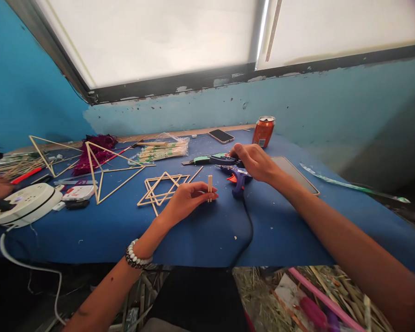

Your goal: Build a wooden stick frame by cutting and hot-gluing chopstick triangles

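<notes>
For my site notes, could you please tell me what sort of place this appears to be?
Probably a small craft workspace: a glue gun lies on the blue-covered table, near a star of thin sticks and a clear packet of sticks.

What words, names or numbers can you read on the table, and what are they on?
None that I can read for sure.
Orange can: a pale label, too small.
Glue gun: tiny pale marking, too blurred.
Packet of sticks: green print, too blurred.
White box: red marking, too small.
</notes>
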Demonstrator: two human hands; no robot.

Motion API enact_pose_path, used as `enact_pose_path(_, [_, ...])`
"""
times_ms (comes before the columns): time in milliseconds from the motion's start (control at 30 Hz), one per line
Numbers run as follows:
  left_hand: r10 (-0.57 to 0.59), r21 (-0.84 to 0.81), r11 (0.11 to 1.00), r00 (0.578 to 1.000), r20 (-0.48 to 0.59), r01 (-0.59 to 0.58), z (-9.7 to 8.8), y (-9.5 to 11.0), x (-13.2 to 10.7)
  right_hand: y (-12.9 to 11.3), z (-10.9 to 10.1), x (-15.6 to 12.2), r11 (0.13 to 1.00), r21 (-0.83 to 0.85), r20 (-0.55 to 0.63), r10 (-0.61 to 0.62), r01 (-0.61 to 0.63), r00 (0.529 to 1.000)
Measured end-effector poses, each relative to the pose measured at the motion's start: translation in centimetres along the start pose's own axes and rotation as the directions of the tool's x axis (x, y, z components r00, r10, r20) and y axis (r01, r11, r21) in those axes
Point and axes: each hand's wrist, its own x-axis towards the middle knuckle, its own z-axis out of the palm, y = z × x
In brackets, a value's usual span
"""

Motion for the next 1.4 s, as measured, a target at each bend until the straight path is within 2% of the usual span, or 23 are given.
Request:
enact_pose_path(267, [0.027, -0.042, 0.999, 0.999, 0.025, -0.026, 0.3, 0.2, -0.1, -0.2, -0.1, -0.2, 0.998, 0.067, 0.027, 0.008, -0.010, 1.000])
enact_pose_path(467, [0.056, -0.019, 0.998, 0.998, 0.009, -0.056, 0.2, 0.1, 0.0, -1.9, -0.6, -0.9, 0.962, 0.248, 0.193, -0.168, 0.117, 0.967])
enact_pose_path(600, [0.084, 0.041, 0.996, 0.996, -0.034, -0.082, 0.1, 0.1, 0.0, -3.7, -0.5, -1.2, 0.955, 0.266, 0.296, -0.208, 0.129, 0.932])
enact_pose_path(767, [0.090, 0.020, 0.996, 0.996, -0.024, -0.090, 0.2, 0.3, -0.1, -4.2, 0.2, -1.2, 0.978, 0.190, 0.350, -0.147, 0.084, 0.925])
enact_pose_path(1000, [0.107, 0.016, 0.994, 0.994, 0.011, -0.107, 0.2, 0.8, -0.3, -4.2, 1.0, -1.1, 0.956, 0.292, 0.365, -0.076, -0.036, 0.928])
enact_pose_path(1200, [0.182, -0.051, 0.983, 0.980, 0.085, -0.178, 0.0, 0.1, -0.2, -4.8, 1.7, -1.2, 0.963, 0.266, 0.345, -0.056, -0.041, 0.937])
enact_pose_path(1400, [0.193, -0.039, 0.981, 0.978, 0.080, -0.190, -0.1, -0.6, 0.1, -5.1, 1.8, -1.2, 0.979, 0.203, 0.324, -0.042, -0.026, 0.945])
